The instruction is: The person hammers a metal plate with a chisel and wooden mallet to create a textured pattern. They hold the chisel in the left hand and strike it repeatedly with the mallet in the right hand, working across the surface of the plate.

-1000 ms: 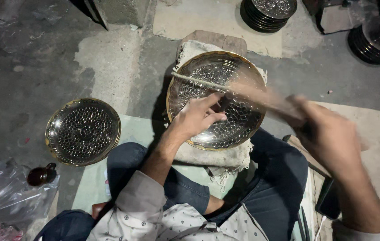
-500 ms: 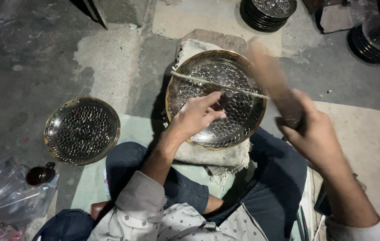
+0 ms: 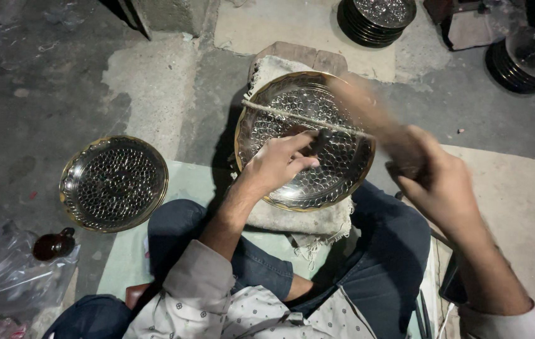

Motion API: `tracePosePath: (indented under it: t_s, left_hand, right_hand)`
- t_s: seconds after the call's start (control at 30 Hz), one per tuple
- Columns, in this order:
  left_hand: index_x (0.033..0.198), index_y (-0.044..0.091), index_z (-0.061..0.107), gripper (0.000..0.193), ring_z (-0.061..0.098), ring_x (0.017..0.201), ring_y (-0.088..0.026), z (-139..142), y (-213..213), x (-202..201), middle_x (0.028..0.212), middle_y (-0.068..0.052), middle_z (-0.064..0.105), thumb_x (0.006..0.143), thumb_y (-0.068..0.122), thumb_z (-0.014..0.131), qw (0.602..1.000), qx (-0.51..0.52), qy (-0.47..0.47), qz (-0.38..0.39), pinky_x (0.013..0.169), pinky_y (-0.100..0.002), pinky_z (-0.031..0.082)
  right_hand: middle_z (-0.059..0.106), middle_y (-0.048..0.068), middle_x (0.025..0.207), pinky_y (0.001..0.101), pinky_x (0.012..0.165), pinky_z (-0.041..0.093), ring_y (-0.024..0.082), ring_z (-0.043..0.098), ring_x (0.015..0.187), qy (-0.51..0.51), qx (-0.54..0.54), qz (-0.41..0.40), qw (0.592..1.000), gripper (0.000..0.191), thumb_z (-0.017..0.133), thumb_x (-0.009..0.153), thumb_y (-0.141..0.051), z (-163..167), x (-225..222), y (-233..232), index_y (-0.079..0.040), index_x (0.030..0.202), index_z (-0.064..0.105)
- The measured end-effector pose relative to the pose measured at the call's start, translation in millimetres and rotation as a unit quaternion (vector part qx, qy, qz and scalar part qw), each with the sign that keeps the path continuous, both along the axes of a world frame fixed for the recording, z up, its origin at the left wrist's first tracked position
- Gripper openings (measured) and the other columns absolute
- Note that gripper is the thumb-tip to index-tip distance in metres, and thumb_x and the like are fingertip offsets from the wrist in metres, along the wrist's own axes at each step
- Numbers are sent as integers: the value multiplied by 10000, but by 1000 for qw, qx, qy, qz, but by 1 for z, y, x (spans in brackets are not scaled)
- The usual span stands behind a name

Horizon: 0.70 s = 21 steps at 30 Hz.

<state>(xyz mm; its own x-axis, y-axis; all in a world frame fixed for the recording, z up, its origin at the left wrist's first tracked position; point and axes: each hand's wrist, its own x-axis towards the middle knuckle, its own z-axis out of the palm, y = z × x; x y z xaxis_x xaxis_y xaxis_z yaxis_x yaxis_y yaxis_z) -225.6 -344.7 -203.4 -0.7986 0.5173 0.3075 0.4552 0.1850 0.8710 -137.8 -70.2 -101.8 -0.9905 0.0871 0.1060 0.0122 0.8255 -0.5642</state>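
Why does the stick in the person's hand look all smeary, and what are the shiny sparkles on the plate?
Head view: the tool in the right hand is motion-blurred, so its shape is unclear; the left hand is sharp; the hammered metal plate throws bright glints; the top corners sink into dark shadow.

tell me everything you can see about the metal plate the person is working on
The round plate looks like shiny silver metal with a brass-coloured rim, its face covered in hammered dimples. It lies tilted on a folded cloth pad in front of the knees. The left hand presses on it, and a thin rod lies across it.
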Motion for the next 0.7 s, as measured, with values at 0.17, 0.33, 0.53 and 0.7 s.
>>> tracePosePath:
  t_s: [0.17, 0.33, 0.53, 0.7]
  left_hand:
    - [1347, 24, 590, 501, 805, 899, -245, 0, -1, 0, 1127, -221, 735, 915, 212, 761, 1000, -6, 0, 7, 752, -347, 613]
    - [1304, 35, 605, 439, 798, 918, -233, 8, -1, 1, 1109, -213, 734, 939, 224, 757, 999, -51, -13, 15, 747, -348, 611]
    - [1337, 62, 598, 434, 807, 929, -222, 16, -4, 5, 1082, -182, 763, 940, 177, 731, 999, -17, -43, -6, 755, -346, 630]
    - [1356, 73, 591, 480, 811, 898, -222, 20, -2, 4, 1126, -166, 755, 902, 140, 732, 998, 28, -51, -22, 745, -346, 656]
  right_hand:
    - [737, 153, 1111, 422, 850, 576, 299, 741, 1001, 80, 86, 68, 991, 674, 825, 807, -151, -6, 0, 5, -152, 1429, 565]
    - [746, 135, 1137, 414, 811, 588, 283, 741, 935, 32, 166, 28, 985, 634, 812, 860, -169, -14, 1, 9, -188, 1446, 570]
    - [744, 192, 1161, 441, 840, 573, 332, 724, 1009, 50, 254, 30, 965, 685, 846, 817, -100, 5, 13, 17, -150, 1454, 601]
    - [698, 198, 1224, 438, 913, 567, 317, 715, 1095, 73, 26, 25, 997, 735, 822, 792, -158, 8, 18, 13, -97, 1464, 529]
